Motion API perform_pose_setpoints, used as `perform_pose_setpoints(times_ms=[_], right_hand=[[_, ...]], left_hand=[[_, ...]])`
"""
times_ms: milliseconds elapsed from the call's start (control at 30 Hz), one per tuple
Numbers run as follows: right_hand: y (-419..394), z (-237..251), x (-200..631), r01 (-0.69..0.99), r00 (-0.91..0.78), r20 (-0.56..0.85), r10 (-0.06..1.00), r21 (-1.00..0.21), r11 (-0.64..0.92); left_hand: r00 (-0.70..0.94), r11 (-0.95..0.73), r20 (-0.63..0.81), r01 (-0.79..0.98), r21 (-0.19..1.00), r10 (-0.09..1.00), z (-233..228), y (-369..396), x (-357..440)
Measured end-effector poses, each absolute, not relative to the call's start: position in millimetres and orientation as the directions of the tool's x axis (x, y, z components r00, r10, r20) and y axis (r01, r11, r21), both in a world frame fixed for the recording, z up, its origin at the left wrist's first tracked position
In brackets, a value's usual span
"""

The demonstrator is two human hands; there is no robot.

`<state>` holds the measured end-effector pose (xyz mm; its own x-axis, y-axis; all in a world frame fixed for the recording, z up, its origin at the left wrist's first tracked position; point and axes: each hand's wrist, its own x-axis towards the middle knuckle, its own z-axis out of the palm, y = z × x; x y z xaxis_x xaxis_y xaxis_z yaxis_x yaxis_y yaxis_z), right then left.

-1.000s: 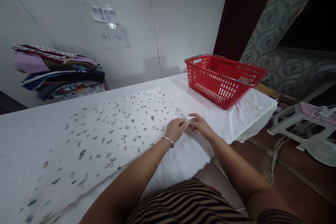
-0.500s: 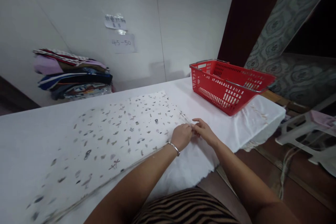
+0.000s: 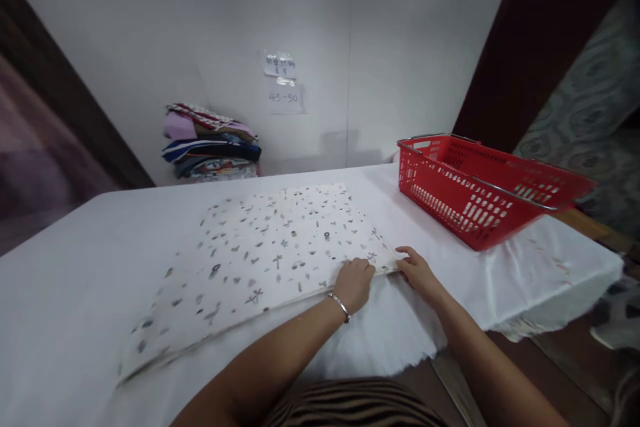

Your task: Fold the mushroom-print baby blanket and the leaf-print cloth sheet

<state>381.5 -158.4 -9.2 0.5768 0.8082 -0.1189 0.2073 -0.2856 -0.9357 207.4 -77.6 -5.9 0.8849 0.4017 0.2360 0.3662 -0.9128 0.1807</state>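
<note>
A white folded cloth [image 3: 280, 240] printed with small grey and brown motifs lies flat in layers across the table. My left hand [image 3: 354, 284], wearing a silver bracelet on its wrist, is closed on the near edge of the cloth, close to its right corner. At that corner, my right hand [image 3: 419, 273] pinches the layers, with its upper finger lifted and bent. The two hands are a short way apart. Parts of the fingertips are hidden by the cloth's edge and the backs of the hands.
A red plastic basket [image 3: 450, 203] with metal handles stands at the right on the white-covered table [image 3: 350, 340]. Beyond the far edge, a stack of folded clothes [image 3: 213, 147] sits by the wall. Two paper signs [image 3: 286, 99] hang above. Part of a pale stool [image 3: 617, 333] shows at right.
My hands have moved apart along the near edge, the right one now at the corner. The corner lies flatter. The view has turned left, so things appear further right.
</note>
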Motion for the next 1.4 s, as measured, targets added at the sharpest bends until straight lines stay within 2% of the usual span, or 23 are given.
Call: perform_pose_setpoints(times_ms=[233, 400, 667, 767, 933, 1033, 1100, 1167, 1233, 1333, 1400], right_hand=[[-168.9, -17.3, 393.6, 0.377, 0.492, -0.084, 0.866, -0.877, -0.299], [-172.7, -14.8, 397.8, 0.532, 0.412, -0.043, 0.91, -0.799, -0.279], [-172.9, -11.5, 396.4, 0.664, 0.426, 0.015, 0.905, -0.684, -0.301], [-171.3, -13.7, 396.5, 0.775, 0.413, 0.069, 0.908, -0.551, -0.311], [-174.5, -6.6, 386.4, 0.935, 0.307, 0.09, 0.947, -0.213, -0.283], [-178.3, -0.5, 379.9, 0.962, 0.27, 0.134, 0.953, -0.081, -0.261], [-177.4, 1.9, 375.5, 0.977, 0.213, 0.22, 0.952, -0.022, -0.214], [-171.9, 3.2, 368.3, 0.993, 0.117, 0.316, 0.941, -0.023, -0.116], [-162.5, 3.7, 356.5, 0.993, -0.016, 0.36, 0.933, -0.102, 0.056], [-145.9, 2.9, 333.0, 0.919, -0.227, 0.341, 0.912, -0.235, 0.316], [-136.6, 1.3, 318.7, 0.884, -0.309, 0.321, 0.895, -0.25, 0.395]], left_hand=[[0.795, -0.811, 0.174, 0.551, 0.197, 0.582, 0.0, -66.5, 117.9], [0.7, -0.732, 0.218, 0.656, 0.183, 0.681, 2.0, -62.2, 45.0], [0.599, -0.651, 0.258, 0.719, 0.242, 0.758, -1.1, -54.7, -23.9], [0.583, -0.643, 0.277, 0.725, 0.248, 0.764, -4.3, -52.9, -28.3], [0.627, -0.676, 0.259, 0.71, 0.199, 0.735, -5.7, -53.1, -23.9], [0.654, -0.699, 0.257, 0.696, 0.165, 0.711, -3.2, -56.3, -16.0], [0.687, -0.728, 0.249, 0.669, 0.151, 0.683, -1.8, -58.1, -8.9], [0.713, -0.751, 0.241, 0.643, 0.147, 0.658, -1.1, -58.8, -1.3], [0.726, -0.763, 0.241, 0.631, 0.139, 0.644, -1.2, -58.1, 5.5], [0.734, -0.774, 0.257, 0.622, 0.116, 0.628, -2.2, -55.2, 12.6], [0.731, -0.775, 0.277, 0.623, 0.103, 0.624, -3.1, -52.7, 15.2]])
